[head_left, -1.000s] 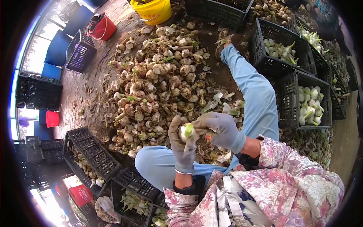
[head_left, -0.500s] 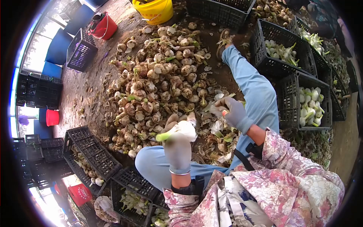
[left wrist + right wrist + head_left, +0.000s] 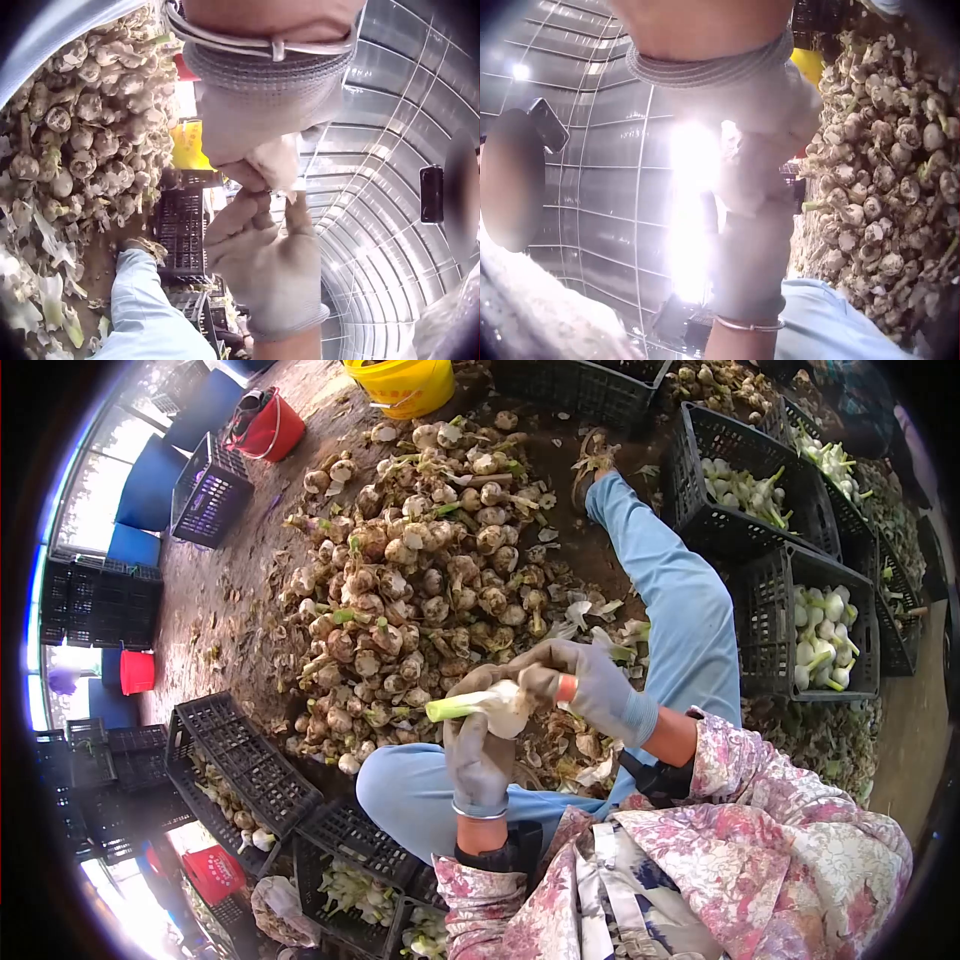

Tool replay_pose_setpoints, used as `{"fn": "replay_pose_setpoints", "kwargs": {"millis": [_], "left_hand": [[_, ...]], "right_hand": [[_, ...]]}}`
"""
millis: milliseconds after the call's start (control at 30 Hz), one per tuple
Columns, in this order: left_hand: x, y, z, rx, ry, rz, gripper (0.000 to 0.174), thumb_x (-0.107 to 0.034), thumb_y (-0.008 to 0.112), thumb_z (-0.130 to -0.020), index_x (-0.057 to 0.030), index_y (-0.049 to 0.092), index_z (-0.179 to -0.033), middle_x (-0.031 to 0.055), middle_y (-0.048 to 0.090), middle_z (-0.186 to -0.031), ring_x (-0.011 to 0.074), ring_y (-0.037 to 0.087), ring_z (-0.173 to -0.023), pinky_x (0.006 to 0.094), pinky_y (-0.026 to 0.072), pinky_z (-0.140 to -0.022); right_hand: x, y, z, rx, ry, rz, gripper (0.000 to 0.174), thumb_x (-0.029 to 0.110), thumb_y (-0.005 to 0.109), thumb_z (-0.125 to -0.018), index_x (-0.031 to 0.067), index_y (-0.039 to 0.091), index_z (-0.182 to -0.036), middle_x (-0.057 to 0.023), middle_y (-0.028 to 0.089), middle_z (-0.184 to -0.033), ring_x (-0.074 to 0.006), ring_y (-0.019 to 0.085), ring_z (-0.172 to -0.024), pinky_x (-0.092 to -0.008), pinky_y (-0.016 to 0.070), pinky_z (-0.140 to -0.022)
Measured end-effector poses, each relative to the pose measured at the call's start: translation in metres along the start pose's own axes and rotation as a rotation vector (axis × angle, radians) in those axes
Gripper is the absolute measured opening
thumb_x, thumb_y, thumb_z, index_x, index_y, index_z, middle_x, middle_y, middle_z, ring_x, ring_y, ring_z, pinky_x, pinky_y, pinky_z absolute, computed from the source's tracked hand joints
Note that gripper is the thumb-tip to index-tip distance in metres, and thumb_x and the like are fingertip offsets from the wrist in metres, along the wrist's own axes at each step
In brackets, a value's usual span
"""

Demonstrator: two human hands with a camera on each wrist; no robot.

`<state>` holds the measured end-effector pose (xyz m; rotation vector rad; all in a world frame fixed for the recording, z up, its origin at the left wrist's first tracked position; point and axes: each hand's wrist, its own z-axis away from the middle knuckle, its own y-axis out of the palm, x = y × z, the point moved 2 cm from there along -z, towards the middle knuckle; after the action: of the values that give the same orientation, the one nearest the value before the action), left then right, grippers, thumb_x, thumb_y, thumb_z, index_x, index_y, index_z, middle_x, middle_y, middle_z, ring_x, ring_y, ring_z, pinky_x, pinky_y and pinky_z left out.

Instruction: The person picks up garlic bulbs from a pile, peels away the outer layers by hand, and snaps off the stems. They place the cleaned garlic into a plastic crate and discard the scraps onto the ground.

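In the head view my gloved left hand (image 3: 480,755) holds a white garlic bulb (image 3: 507,708) from below, its cut green stem pointing left. The gloved right hand (image 3: 605,690) has its thumb and fingers bent onto the bulb's root end, with an orange band (image 3: 567,687) showing by the thumb. Both hands meet over the near edge of a heap of unpeeled garlic (image 3: 400,590). In the left wrist view the bulb (image 3: 276,161) shows pale between the two hands, partly hidden by fingers. Glare washes out much of the right wrist view.
Black crates with peeled garlic (image 3: 822,635) stand at the right. A tilted black crate (image 3: 245,760) and others lie at lower left. A yellow bucket (image 3: 415,388) and a red bucket (image 3: 268,428) stand beyond the heap. Loose skins (image 3: 575,620) litter the ground beside my bent leg (image 3: 690,620).
Half a second ago the right hand was off to the right, apart from the bulb; now it is back on the root end. The bulb has turned from stem up to stem pointing left.
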<state>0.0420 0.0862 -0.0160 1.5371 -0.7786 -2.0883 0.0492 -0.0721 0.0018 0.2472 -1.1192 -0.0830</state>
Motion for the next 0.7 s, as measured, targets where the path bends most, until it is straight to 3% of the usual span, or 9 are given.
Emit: {"fn": "replay_pose_setpoints", "kwargs": {"millis": [33,100,133,200,267,333,467,533,700], "left_hand": [[0.004,-0.003,-0.001,0.002,-0.004,0.001,0.04,-0.019,0.055,-0.088,0.0,0.045,-0.122,0.0151,0.051,-0.117,0.0254,0.052,-0.109,0.0401,0.0439,-0.095],[0.007,-0.005,-0.003,0.12,0.174,-0.145,0.03,-0.023,0.055,-0.088,-0.0023,0.049,-0.11,0.0132,0.052,-0.11,0.0232,0.054,-0.102,0.0373,0.0457,-0.089],[0.006,-0.005,-0.002,0.12,0.174,-0.146,0.03,-0.023,0.055,-0.088,-0.0023,0.049,-0.11,0.0132,0.052,-0.11,0.0232,0.054,-0.102,0.0373,0.0457,-0.089],[0.003,-0.008,-0.003,-0.092,0.107,-0.191,0.023,-0.026,0.056,-0.088,-0.0054,0.05,-0.098,0.0108,0.052,-0.104,0.0219,0.054,-0.098,0.0348,0.0461,-0.085],[0.002,-0.013,-0.004,-0.137,0.09,-0.143,0.02,-0.025,0.056,-0.086,-0.0076,0.051,-0.094,0.0095,0.052,-0.103,0.0223,0.054,-0.098,0.0334,0.0462,-0.083],[0.002,-0.011,-0.004,0.011,0.163,-0.06,0.02,-0.025,0.056,-0.085,-0.0082,0.051,-0.095,0.0094,0.051,-0.102,0.0232,0.053,-0.099,0.033,0.0466,-0.082],[0.003,-0.007,-0.003,-0.001,0.156,0.011,0.022,-0.023,0.057,-0.081,-0.0052,0.051,-0.092,0.0119,0.052,-0.098,0.0253,0.051,-0.101,0.0373,0.0431,-0.088],[0.005,-0.008,-0.004,-0.005,0.153,0.028,0.022,-0.024,0.057,-0.081,-0.0056,0.051,-0.091,0.0113,0.052,-0.098,0.026,0.05,-0.102,0.0386,0.0426,-0.089],[0.004,-0.018,-0.007,-0.05,0.066,0.306,0.02,-0.026,0.056,-0.082,-0.0072,0.052,-0.086,0.0085,0.055,-0.095,0.0269,0.049,-0.104,0.0433,0.038,-0.096]], "right_hand": [[-0.005,0.004,-0.001,-0.004,0.0,-0.001,0.026,0.021,0.064,-0.087,0.0004,0.062,-0.103,-0.0055,0.065,-0.089,-0.0071,0.057,-0.084,-0.0233,0.0465,-0.077],[-0.019,0.014,-0.002,-0.038,-0.262,0.039,0.024,0.019,0.063,-0.088,0.0001,0.061,-0.103,-0.0045,0.063,-0.088,-0.0064,0.056,-0.08,-0.0218,0.0466,-0.073],[-0.023,0.014,-0.002,-0.037,-0.262,0.038,0.024,0.019,0.063,-0.088,0.0001,0.061,-0.103,-0.0045,0.063,-0.088,-0.0064,0.056,-0.08,-0.0218,0.0466,-0.073],[-0.032,0.014,0.0,0.212,-0.1,-0.314,0.024,0.015,0.064,-0.087,-0.0013,0.059,-0.104,-0.0044,0.062,-0.09,-0.0071,0.056,-0.078,-0.022,0.0469,-0.072],[-0.042,0.01,0.0,0.222,-0.08,-0.352,0.023,0.012,0.064,-0.086,-0.0011,0.059,-0.104,-0.0046,0.062,-0.092,-0.0072,0.056,-0.08,-0.0228,0.0474,-0.073],[-0.046,0.006,-0.001,0.145,-0.136,0.012,0.022,0.008,0.063,-0.085,0.0001,0.059,-0.105,-0.0049,0.063,-0.094,-0.0071,0.057,-0.082,-0.0231,0.0477,-0.075],[-0.012,0.018,0.013,-0.064,-0.235,0.126,0.026,0.008,0.068,-0.079,0.0016,0.06,-0.104,-0.0073,0.063,-0.094,-0.0116,0.059,-0.086,-0.0256,0.0476,-0.079],[-0.03,0.025,0.007,-0.059,-0.333,0.052,0.03,0.014,0.072,-0.078,0.0018,0.061,-0.103,-0.0075,0.063,-0.093,-0.0129,0.059,-0.085,-0.0265,0.0478,-0.079],[-0.036,0.023,0.002,-0.027,-0.467,0.166,0.026,0.0,0.069,-0.073,0.0013,0.061,-0.099,-0.0074,0.063,-0.091,-0.0151,0.06,-0.085,-0.0273,0.0491,-0.078]]}}
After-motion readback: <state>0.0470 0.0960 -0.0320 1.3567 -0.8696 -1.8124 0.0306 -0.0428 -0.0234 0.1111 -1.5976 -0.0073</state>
